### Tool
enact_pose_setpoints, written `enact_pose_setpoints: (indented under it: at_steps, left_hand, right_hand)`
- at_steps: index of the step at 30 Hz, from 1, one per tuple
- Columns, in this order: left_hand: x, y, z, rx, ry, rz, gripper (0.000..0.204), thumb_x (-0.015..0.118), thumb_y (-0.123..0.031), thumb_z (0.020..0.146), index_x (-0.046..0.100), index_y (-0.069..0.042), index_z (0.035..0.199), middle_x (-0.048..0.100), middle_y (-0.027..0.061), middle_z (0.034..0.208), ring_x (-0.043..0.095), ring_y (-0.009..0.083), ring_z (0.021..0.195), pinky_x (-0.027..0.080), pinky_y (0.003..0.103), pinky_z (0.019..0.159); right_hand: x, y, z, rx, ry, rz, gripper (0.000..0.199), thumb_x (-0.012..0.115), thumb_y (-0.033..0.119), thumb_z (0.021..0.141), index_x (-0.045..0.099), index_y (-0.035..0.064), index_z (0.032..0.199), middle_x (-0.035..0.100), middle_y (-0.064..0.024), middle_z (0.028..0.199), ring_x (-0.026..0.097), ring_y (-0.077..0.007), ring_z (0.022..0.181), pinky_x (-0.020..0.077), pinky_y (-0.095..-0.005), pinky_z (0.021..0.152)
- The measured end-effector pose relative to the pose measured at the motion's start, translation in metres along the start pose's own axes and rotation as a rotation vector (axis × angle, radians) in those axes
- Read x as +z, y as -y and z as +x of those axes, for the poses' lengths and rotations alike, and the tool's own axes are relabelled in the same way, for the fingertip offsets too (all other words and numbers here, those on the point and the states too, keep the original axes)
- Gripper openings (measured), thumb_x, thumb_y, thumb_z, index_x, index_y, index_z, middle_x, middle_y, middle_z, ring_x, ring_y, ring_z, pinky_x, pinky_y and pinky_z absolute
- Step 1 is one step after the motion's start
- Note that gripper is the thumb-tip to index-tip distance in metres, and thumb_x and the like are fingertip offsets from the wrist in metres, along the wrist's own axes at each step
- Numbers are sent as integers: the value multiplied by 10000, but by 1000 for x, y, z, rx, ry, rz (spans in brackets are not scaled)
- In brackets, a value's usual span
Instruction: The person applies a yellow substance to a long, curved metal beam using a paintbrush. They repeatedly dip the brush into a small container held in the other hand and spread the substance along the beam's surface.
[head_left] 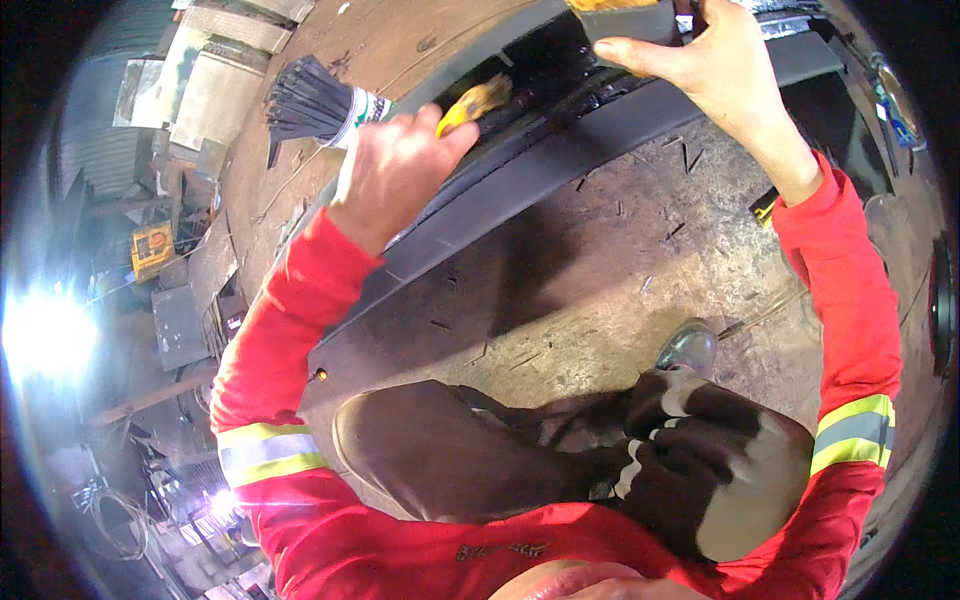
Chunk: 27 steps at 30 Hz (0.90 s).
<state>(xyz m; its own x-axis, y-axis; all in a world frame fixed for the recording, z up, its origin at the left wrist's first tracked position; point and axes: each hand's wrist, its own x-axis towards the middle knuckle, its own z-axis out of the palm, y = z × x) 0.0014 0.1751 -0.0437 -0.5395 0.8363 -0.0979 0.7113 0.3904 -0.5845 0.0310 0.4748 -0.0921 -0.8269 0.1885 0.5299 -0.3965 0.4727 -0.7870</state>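
Observation:
In my left hand [395,165] is a yellow tool [475,105] with a worn brownish end. My fingers are closed round it, and its tip is over the dark trough of a long grey metal beam [520,185]. My right hand [705,65] is at the top edge, farther along the beam. Its thumb stretches along the near side of a grey block with a yellow top [640,22], which it appears to grip; most of the fingers are cut off by the frame. Beside my left hand, a bundle of dark welding rods [308,102] sticks out of a white container [362,115].
Thin dark rod stubs [690,155] lie scattered on the stained floor [600,290]. My boot [688,345] is on it. To the left are metal sheets [205,100], a yellow box [152,250] and a glaring light [48,335]. A blue and white round item [900,115] is far right.

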Motion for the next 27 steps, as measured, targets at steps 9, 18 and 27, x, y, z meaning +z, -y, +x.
enact_pose_setpoints:
  at_steps: [9,18,27]
  left_hand:
    - [-26,-10,-12,-110,154,-156,26,625,-58,767,643,-67,781,655,149,677,691,317,665,527,420,553]
    - [-14,-45,51,-190,-236,-176,193,608,-89,805,655,-112,990,644,124,720,678,307,661,546,407,590]
    - [-104,33,4,-70,-386,-606,290,747,90,693,717,-28,957,693,114,847,672,215,732,520,309,641]
  right_hand:
    - [-24,1,-6,91,60,-35,541,893,275,653,702,-54,1038,705,-131,897,661,-177,822,505,-309,767]
    - [-36,7,-8,23,29,-178,520,895,263,651,703,-78,993,722,-141,921,673,-166,833,521,-308,787]
    - [-12,-42,-23,-328,50,4,604,921,292,615,684,-32,1066,647,-110,1014,648,-220,969,521,-329,828]
